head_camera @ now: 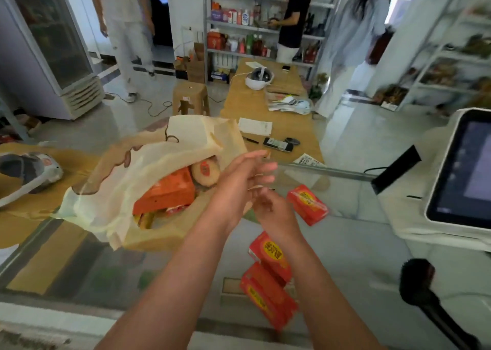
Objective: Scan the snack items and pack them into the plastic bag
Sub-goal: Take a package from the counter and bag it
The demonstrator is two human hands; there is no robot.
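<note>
Plastic bag [111, 190] is part-filled; left hand [239, 182] fingers are spread, right hand [271, 209] fingers unclear; a red pack [308, 205] is likely to be scanned next.

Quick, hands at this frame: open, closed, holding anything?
Left hand: open, fingers straight, holding nothing.
Right hand: cannot be told; fingers blurred and partly hidden behind the left.

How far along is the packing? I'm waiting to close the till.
Done: an orange box and a round pastry already lie in the plastic bag. In hand: nothing visible; the left hand hovers open at the bag's mouth, the right hand has its fingers hidden behind it. Left: three red snack packets on the glass counter. Scanning status doesn't show.
</note>
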